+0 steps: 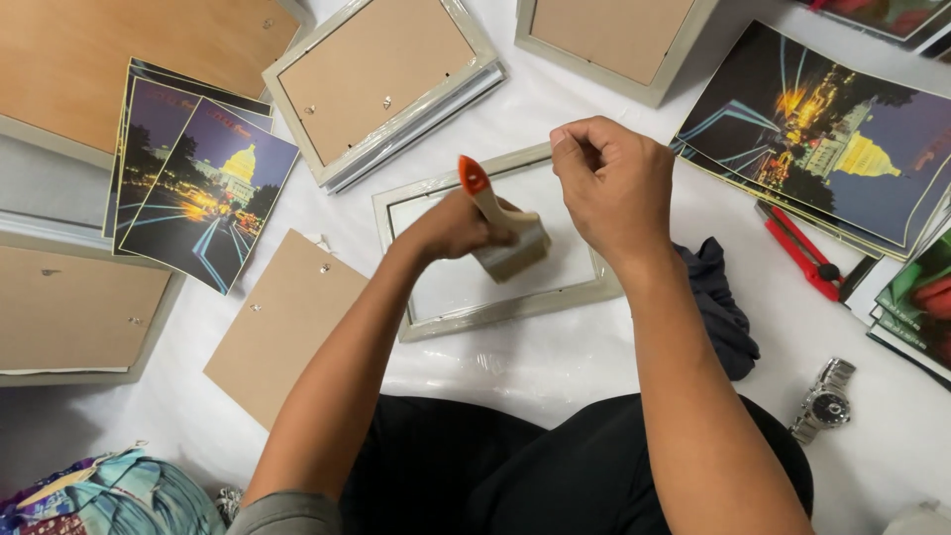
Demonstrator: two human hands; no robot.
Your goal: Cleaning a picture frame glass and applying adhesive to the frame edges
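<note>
A pale picture frame [436,322] lies face down on the white sheet in front of me, its glass showing inside. My left hand [451,226] grips a flat paintbrush [503,230] with an orange-tipped handle, bristles resting on the glass. My right hand [614,183] hovers over the frame's far right corner, fingers curled closed, thumb against the fingertips; whether it pinches anything I cannot tell. A loose brown backing board [282,327] lies left of the frame.
Stacked frames [381,84] and another frame [609,40] lie beyond. Night-city prints [203,193] sit left, more prints [832,139] right. A red cutter [800,253], a dark cloth [718,307] and a wristwatch [824,401] lie right. Large boards [74,307] fill the left.
</note>
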